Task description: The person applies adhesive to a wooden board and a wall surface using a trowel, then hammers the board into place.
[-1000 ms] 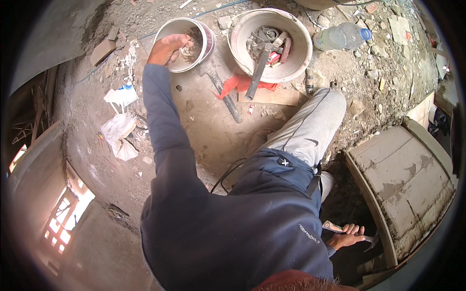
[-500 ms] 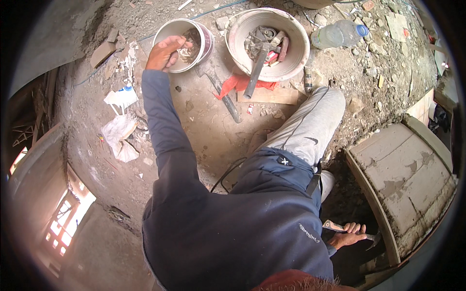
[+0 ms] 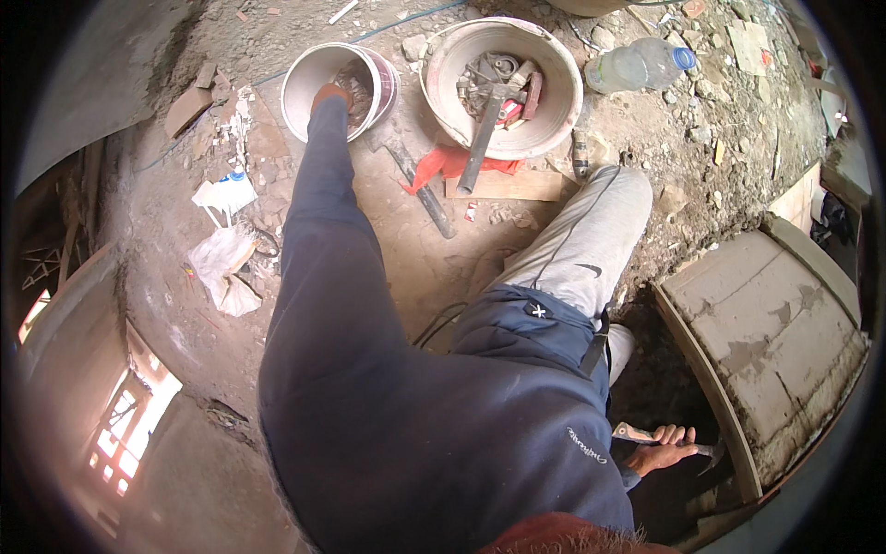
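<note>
My left hand (image 3: 332, 95) reaches down into a small whitish bucket (image 3: 386, 83) at the upper left. Its fingers are hidden inside, over small brownish things too fine to make out. At the lower right, my right hand (image 3: 659, 452) is wrapped round the middle of a claw hammer (image 3: 712, 452), whose head points right toward a wooden board (image 3: 709, 392). Beside the small bucket stands a larger pale bucket (image 3: 556, 125) with metal fittings and other odds and ends inside. A dark-handled tool (image 3: 480, 148) leans out over its near rim.
On the dirt floor, another long-handled tool (image 3: 426, 198) lies near a red cloth (image 3: 438, 166) and a flat plank (image 3: 508, 185). A clear plastic bottle (image 3: 637, 66) rests by the rubble. Plastic bags (image 3: 224, 268) lie at left. A board-edged concrete slab (image 3: 761, 323) rises at right.
My left hand has gone from above the small bucket's rim down into it, the arm stretching forward. My right hand stays put with the hammer. The view has shifted slightly.
</note>
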